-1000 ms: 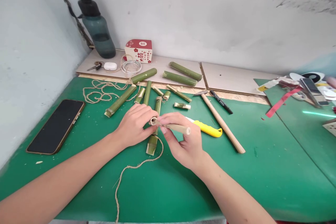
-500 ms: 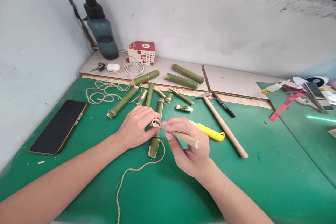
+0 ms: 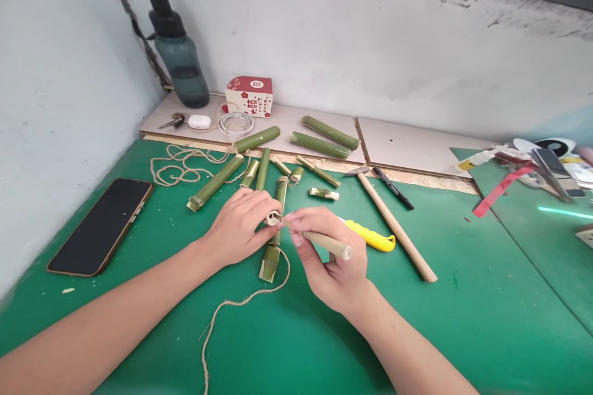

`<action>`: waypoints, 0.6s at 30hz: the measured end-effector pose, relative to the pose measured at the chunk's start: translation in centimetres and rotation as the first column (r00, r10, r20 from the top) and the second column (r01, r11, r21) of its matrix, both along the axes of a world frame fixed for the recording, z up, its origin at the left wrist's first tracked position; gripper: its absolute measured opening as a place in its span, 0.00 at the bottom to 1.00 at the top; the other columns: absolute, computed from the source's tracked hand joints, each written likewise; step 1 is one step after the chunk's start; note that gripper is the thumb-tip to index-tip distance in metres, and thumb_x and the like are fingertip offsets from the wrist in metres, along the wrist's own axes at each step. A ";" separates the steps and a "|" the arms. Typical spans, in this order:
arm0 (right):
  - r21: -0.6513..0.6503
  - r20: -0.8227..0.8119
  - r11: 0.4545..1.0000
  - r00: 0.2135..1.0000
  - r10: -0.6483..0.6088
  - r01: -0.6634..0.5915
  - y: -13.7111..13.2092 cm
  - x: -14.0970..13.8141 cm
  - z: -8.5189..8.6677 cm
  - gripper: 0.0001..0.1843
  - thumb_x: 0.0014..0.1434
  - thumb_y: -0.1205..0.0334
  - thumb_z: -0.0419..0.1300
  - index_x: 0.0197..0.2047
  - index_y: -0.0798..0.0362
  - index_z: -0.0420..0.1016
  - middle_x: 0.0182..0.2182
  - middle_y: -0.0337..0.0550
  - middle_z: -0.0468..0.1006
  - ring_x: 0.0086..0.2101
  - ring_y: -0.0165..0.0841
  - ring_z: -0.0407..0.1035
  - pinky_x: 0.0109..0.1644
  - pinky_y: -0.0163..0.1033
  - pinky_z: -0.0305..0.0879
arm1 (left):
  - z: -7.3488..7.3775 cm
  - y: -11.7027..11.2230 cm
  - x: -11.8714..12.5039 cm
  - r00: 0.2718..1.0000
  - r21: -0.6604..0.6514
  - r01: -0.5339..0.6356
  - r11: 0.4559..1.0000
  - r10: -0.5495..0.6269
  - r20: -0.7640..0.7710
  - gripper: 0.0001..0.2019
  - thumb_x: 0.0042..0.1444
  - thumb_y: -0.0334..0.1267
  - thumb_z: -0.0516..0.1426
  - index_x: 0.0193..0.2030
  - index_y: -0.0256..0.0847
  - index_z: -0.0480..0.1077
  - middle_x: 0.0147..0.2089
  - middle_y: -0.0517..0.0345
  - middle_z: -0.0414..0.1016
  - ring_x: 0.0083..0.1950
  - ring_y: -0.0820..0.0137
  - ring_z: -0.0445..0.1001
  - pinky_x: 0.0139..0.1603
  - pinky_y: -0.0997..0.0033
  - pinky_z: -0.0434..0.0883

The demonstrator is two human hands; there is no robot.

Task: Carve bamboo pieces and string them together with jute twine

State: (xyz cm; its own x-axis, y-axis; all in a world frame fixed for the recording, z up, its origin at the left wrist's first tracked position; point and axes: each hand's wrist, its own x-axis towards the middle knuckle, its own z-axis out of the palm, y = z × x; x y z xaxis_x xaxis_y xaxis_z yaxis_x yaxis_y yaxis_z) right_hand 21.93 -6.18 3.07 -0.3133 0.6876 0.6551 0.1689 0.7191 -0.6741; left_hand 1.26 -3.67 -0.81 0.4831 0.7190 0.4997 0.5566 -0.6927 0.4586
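My left hand is closed around a short bamboo piece, its round cut end facing right with a dark hollow in it. In my right hand is a slim carving tool with a pale wooden handle, gripped like a pen. Its narrow tip meets the bamboo's cut end; the exact blade shape is too small to tell. Under the hands lies a longer green bamboo stick, crossing above a split bamboo piece. Twine runs from that joint toward the front edge.
Several bamboo lengths lie behind the hands. To the right are a yellow-handled knife, a hammer and a black marker. A phone rests left. Along the wall stand a water bottle and a red-white box.
The view has shifted slightly. Both hands keep the same hold, with the tool tip still at the bamboo's end.
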 end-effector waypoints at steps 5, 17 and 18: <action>-0.001 0.005 1.000 1.000 0.000 0.000 0.0 0.1 0.0 0.21 0.63 0.81 0.61 0.53 0.50 0.75 0.45 0.47 0.83 0.47 0.36 0.80 0.50 0.44 0.79 | 0.1 0.0 0.1 1.000 -0.001 -0.004 1.000 0.004 -0.001 0.03 0.72 0.38 0.56 0.46 0.42 0.68 0.41 0.56 0.77 0.40 0.65 0.71 0.48 0.61 0.64; -0.182 -0.139 0.982 0.990 0.029 -0.054 0.3 -0.3 -1.0 0.17 0.65 0.77 0.62 0.51 0.46 0.77 0.43 0.44 0.85 0.45 0.36 0.80 0.50 0.46 0.80 | 0.2 -0.2 0.1 0.993 -0.056 0.090 0.994 -0.086 0.076 0.04 0.67 0.31 0.55 0.46 0.43 0.64 0.39 0.57 0.74 0.40 0.64 0.70 0.47 0.60 0.65; -0.209 -0.163 0.976 0.986 0.034 -0.068 0.3 -0.3 -1.2 0.16 0.65 0.76 0.63 0.51 0.46 0.78 0.43 0.44 0.85 0.45 0.36 0.81 0.50 0.47 0.80 | 0.1 -0.2 0.1 0.992 -0.050 0.088 0.995 -0.084 0.092 0.05 0.66 0.29 0.55 0.46 0.43 0.65 0.38 0.58 0.74 0.38 0.65 0.70 0.46 0.60 0.65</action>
State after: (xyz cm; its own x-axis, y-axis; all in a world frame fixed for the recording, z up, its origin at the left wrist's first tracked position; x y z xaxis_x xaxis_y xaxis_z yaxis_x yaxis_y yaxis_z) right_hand 21.60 -5.88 1.87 -0.2563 0.8024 0.5389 0.0154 0.5609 -0.8278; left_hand 1.31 -3.87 -0.67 0.4994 0.7036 0.5056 0.4511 -0.7094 0.5415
